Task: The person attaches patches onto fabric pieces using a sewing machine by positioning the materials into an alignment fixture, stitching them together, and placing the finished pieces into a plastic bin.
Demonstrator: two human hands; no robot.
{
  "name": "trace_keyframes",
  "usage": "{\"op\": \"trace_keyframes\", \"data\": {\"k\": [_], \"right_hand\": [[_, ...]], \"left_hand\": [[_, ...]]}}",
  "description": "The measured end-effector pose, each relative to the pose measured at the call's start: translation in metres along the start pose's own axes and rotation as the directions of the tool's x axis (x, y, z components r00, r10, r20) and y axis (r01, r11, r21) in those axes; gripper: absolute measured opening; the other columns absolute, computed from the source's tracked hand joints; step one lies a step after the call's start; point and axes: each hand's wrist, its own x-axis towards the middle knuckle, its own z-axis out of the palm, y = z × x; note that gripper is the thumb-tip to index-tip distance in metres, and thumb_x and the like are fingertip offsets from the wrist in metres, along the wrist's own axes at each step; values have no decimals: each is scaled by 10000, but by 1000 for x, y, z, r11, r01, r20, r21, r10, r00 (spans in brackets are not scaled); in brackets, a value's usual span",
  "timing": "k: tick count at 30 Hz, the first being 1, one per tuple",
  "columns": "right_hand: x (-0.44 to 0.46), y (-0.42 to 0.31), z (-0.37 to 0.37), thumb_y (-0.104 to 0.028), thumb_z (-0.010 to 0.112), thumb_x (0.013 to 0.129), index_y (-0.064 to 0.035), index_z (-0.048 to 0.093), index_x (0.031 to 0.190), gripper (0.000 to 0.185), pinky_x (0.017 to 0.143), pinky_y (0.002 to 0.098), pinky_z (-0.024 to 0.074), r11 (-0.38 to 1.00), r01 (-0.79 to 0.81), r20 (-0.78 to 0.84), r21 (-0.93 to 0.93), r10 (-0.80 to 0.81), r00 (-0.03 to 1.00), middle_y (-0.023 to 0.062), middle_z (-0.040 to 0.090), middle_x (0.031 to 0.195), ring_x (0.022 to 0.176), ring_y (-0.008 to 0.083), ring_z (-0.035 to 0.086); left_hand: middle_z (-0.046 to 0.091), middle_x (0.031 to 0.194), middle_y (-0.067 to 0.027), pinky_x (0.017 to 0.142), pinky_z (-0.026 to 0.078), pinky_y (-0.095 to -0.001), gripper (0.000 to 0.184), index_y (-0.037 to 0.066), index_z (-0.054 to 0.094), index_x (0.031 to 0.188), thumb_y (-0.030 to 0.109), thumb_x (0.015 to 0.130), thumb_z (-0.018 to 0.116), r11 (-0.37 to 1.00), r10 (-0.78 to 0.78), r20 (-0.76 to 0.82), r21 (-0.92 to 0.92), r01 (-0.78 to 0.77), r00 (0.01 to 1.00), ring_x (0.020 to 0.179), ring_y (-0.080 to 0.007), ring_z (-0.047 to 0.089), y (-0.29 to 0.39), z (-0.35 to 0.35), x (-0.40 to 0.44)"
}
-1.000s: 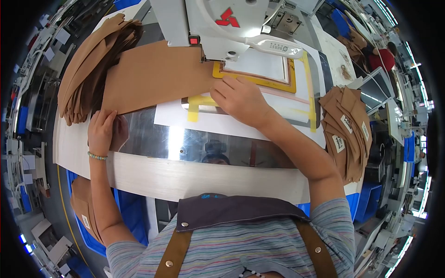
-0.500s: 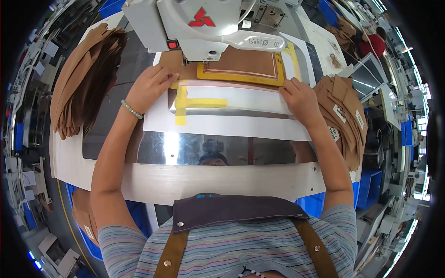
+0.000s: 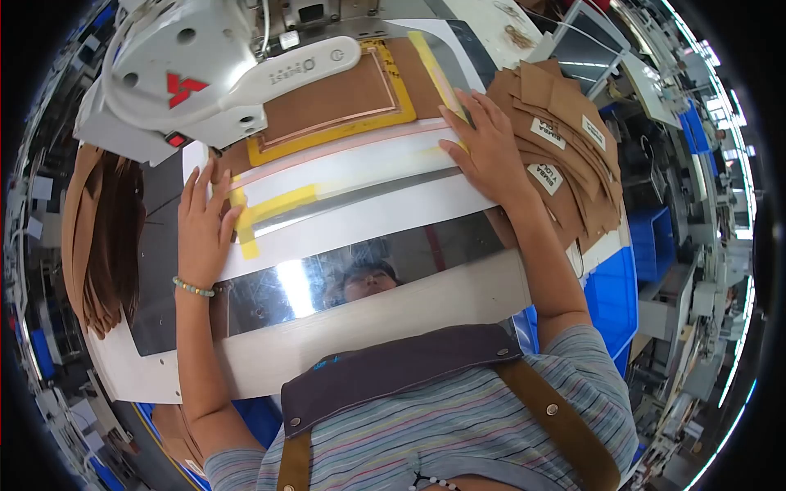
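- At the tabletop's (image 3: 409,309) far edge, left of centre, a machine head (image 3: 164,57) is overhanging the work; its lamp (image 3: 303,71) is crossing above the yellow frame (image 3: 399,92).
- Brown panel (image 3: 319,102) is lying under that frame, showing inside it and past both ends. Frame's probably holding it flat.
- Left hand (image 3: 205,225): palm down, fingers slightly spread, thumb apart, resting at the white sheet's (image 3: 352,225) left edge beside yellow tape (image 3: 282,202). No pinch visible.
- Right hand (image 3: 490,151): fingers and thumb spread, lying across the sheet's right edge. Can't tell how firmly it's pressing.
- Both hands are flanking the frame, presumably so fingers are sitting outside it.
- Steel plate (image 3: 471,237) is running between sheet and tabletop's front edge, leaving sliding room towards the body.
- Left stack (image 3: 90,237) is sitting at the tabletop's left edge, apart from the left hand.
- Labelled stack (image 3: 589,164) is crowding the right wrist at the right edge; outward room's looking tight.
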Motion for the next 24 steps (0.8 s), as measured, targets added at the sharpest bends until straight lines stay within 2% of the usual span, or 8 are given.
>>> {"op": "trace_keyframes", "data": {"k": [2,8,11,14,17,19,24], "right_hand": [[-1,5,2,-389,573,1032,-79,668,1341,448,1188,542,280,1000,8,50,4,-8,999,147,486,1531,1465,367,358],[-1,4,2,-397,561,1037,-79,685,1316,442,1191,558,273,1000,-17,56,-2,17,998,136,502,1520,1471,347,354],[0,4,-1,-390,573,1031,-72,687,1310,439,1198,550,269,996,-8,75,-94,16,997,135,503,1520,1473,343,353],[2,2,1,-369,593,1019,-63,689,1303,429,1200,543,271,999,-6,26,-47,7,1000,135,502,1522,1473,342,354],[2,-2,0,-349,612,1006,-59,688,1302,421,1200,541,274,1000,-2,65,-21,3,998,135,501,1524,1472,342,355],[1,2,4,-330,620,1001,-53,694,1295,411,1196,531,281,1000,0,86,-19,2,996,135,499,1527,1470,345,359],[5,-2,-4,-318,610,1011,-42,698,1291,403,1191,489,296,999,-4,92,42,0,996,122,511,1519,1466,353,365]], "left_hand": [[470,1568,-146,1206,333,-475,486,83,601,1428,176,954,656,999,-27,36,-21,28,999,1466,-398,384,0,-1,1],[481,1559,-144,1196,348,-473,438,84,639,1385,176,957,658,999,-12,36,-34,14,999,1460,-390,398,-2,0,0],[495,1545,-142,1189,359,-472,419,91,656,1364,164,952,664,992,12,29,-125,-9,1000,1453,-389,410,-1,0,0],[497,1545,-139,1179,371,-475,419,97,667,1352,149,937,677,996,-11,2,-89,11,1000,1446,-388,421,4,-4,2],[511,1532,-139,1165,385,-471,408,100,683,1332,143,927,685,999,-4,-27,-32,4,1000,1438,-387,433,6,-8,4],[540,1499,-148,1136,408,-468,407,100,699,1303,209,912,718,999,34,-13,4,-34,999,1419,-378,459,0,-4,0],[498,1540,-136,1093,439,-456,418,112,690,1314,283,934,709,999,44,-27,10,-44,999,1413,-361,464,2,-7,-2]]}}
